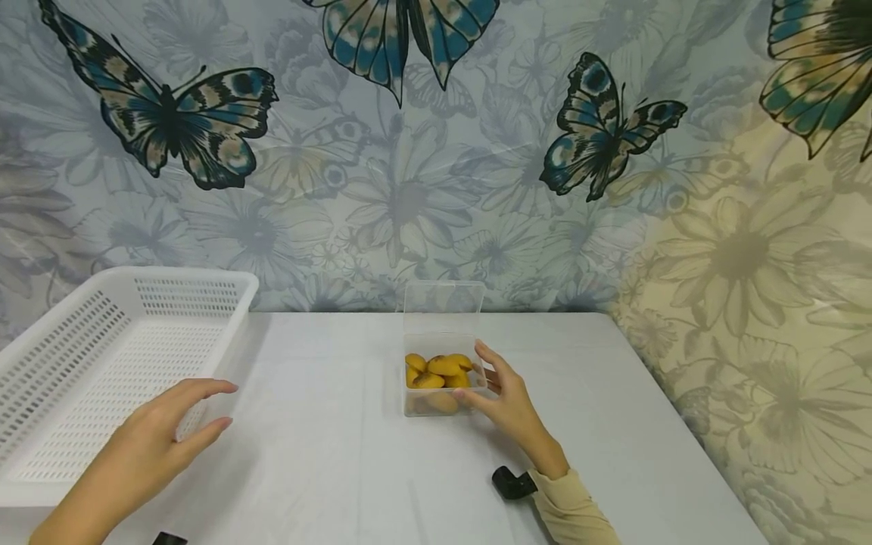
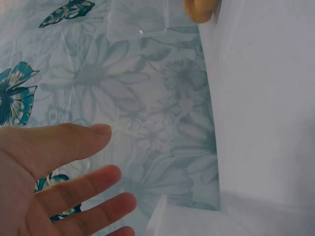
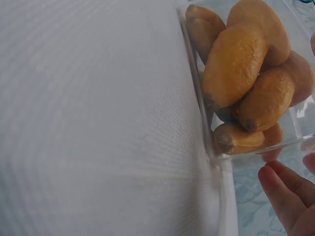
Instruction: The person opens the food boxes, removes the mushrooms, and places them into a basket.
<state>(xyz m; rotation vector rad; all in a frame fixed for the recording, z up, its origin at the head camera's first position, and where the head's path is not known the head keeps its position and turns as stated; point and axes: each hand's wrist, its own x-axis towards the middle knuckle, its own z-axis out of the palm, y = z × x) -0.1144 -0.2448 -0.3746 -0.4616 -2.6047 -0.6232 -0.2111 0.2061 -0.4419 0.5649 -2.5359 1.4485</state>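
Observation:
A clear plastic box [image 1: 417, 406] stands on the table with its clear lid [image 1: 443, 303] raised at the back. Inside lie several yellow oval fruits [image 3: 236, 64], some with dark brown ends. My right hand [image 1: 507, 401] is at the box's right side, thumb by the front corner and fingers along the side wall. From the right wrist, the fingertips [image 3: 270, 179] show right at that wall, only slightly bent. My left hand [image 1: 146, 443] hovers before the right edge of a white basket [image 1: 238, 322], thumb and fingers spread apart, holding nothing.
The perforated basket takes up the left of the white-covered table [image 1: 320, 454]. Behind rises a cloth with butterflies [image 1: 170, 121] and flowers, continuing along the right side. A black wrist device [image 1: 512, 484] sits by the right sleeve [image 1: 572, 507].

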